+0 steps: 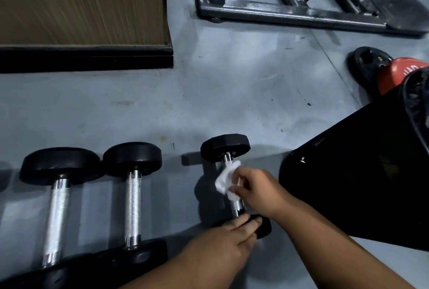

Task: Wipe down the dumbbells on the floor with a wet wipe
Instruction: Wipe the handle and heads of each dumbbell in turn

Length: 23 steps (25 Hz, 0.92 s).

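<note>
Three dumbbells with black heads and chrome handles lie on the grey floor. The small dumbbell (225, 149) is on the right. My right hand (256, 190) presses a white wet wipe (226, 178) against its handle. My left hand (222, 244) grips the near head of that dumbbell, which is mostly hidden under my fingers. The middle dumbbell (132, 198) and the large left dumbbell (58, 207) lie untouched to the left, side by side.
A wooden box with a black base (83, 21) stands at the back left. A grey metal rack frame (290, 13) crosses the back right. Black and red weight plates (380, 68) and a large black object (362, 172) crowd the right side.
</note>
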Available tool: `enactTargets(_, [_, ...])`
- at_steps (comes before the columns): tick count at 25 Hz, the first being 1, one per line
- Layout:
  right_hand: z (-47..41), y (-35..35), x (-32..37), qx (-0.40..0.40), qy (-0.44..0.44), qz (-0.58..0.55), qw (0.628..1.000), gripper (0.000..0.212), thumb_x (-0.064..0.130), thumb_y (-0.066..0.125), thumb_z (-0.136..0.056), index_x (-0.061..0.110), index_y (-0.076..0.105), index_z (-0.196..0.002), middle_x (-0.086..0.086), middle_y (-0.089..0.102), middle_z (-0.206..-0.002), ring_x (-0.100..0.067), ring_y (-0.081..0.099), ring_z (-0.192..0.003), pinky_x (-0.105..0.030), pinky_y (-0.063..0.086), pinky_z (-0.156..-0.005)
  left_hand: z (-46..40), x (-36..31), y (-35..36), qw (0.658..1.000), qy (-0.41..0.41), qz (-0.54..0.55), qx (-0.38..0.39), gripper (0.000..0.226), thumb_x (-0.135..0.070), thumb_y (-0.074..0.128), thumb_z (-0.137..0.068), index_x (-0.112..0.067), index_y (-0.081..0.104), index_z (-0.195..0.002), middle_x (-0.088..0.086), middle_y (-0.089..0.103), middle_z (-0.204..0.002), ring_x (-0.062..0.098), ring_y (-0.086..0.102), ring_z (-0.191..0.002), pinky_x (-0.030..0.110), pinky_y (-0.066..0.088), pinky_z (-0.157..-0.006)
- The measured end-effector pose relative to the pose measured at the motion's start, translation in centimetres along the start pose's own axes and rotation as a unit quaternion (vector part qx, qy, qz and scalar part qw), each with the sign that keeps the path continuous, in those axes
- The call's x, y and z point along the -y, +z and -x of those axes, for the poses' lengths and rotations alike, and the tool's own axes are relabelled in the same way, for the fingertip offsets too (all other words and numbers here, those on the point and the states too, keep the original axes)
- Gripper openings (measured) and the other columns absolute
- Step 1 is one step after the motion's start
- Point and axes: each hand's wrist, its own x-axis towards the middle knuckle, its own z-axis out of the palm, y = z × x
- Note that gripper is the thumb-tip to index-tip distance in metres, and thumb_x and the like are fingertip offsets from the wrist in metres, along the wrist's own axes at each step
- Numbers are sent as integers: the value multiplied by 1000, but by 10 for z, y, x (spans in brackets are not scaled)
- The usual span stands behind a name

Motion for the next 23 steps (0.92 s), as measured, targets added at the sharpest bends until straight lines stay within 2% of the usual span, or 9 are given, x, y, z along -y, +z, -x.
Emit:
enactTargets(2, [17, 0, -5, 18, -2, -12, 1000, 18, 30, 78, -85, 28, 61, -79, 9, 60, -69, 2, 56, -64, -17, 39, -60, 16, 9, -2, 999, -11, 40, 5, 45, -25, 33, -95, -34, 50, -136, -18, 60, -139, -5, 61, -118, 10, 53, -85])
enactTargets(5, [12, 6, -6, -47, -51, 16, 997, 15, 29, 82, -81, 31, 67, -81, 13, 54, -86, 0, 54, -74, -15, 40, -69, 20, 16, -7, 999, 31, 19, 37, 58, -18, 38, -80, -15, 61, -132, 5, 63, -138, 16, 67, -117, 27, 62, -75])
enactTargets(8, [-13, 9, -1, -111, -64, 32, 991, 18, 26, 80, -82, 22, 72, -98, 8, 53, -95, -12, 58, -81, -23, 43, -72, 11, 10, -7, 998, 27, -33, 54, 56, -19, 36, -76, -15, 77, -114, 6, 72, -123, 18, 74, -100, 30, 62, -68])
enactTargets(11, [-21, 6, 1, -135, -60, 15, 989, 4, 19, 72, -89, 21, 74, -92, 8, 57, -87, -11, 55, -76, -17, 37, -65, 9, 11, -17, 997, 31, -43, 58, 58, -22, 35, -74, -21, 79, -112, -1, 73, -122, 12, 74, -98, 25, 61, -58])
enactTargets(13, [-7, 5, -4, -95, -64, 35, 993, 11, 15, 67, -89, 23, 70, -81, 12, 56, -78, -8, 54, -73, -13, 38, -63, 8, 14, -20, 997, 20, -40, 57, 57, -25, 35, -74, -26, 80, -109, -7, 74, -119, 8, 74, -94, 22, 59, -52])
enactTargets(15, [11, 1, -6, -13, -58, 31, 998, 11, 16, 67, -84, 23, 66, -75, 11, 63, -75, -4, 60, -71, -24, 49, -67, 5, 13, -18, 997, 23, -30, 64, 50, -28, 40, -76, -28, 80, -106, -8, 75, -115, 8, 74, -91, 22, 58, -50])
enactTargets(17, [22, -3, -6, 39, -47, 17, 998, 9, 18, 67, -80, 26, 69, -76, 11, 68, -78, -2, 65, -74, -26, 54, -69, 1, 12, -16, 997, 26, -21, 64, 43, -30, 48, -77, -27, 80, -106, -7, 75, -114, 9, 75, -89, 22, 57, -49])
enactTargets(21, [-9, -5, 3, -60, -59, 58, 995, 9, 18, 65, -87, 21, 72, -82, 7, 66, -85, -12, 64, -79, -27, 47, -69, -4, 7, -10, 996, 32, -42, 74, 45, -28, 53, -72, -22, 79, -109, -3, 75, -114, 13, 75, -86, 24, 59, -52])
enactTargets(23, [-30, -7, 6, -104, -55, 54, 992, 6, 18, 66, -88, 19, 72, -85, 2, 65, -86, -16, 62, -80, -25, 39, -66, -9, 3, -10, 994, 24, -53, 87, 51, -24, 42, -72, -20, 79, -108, -1, 75, -112, 14, 75, -83, 23, 59, -53])
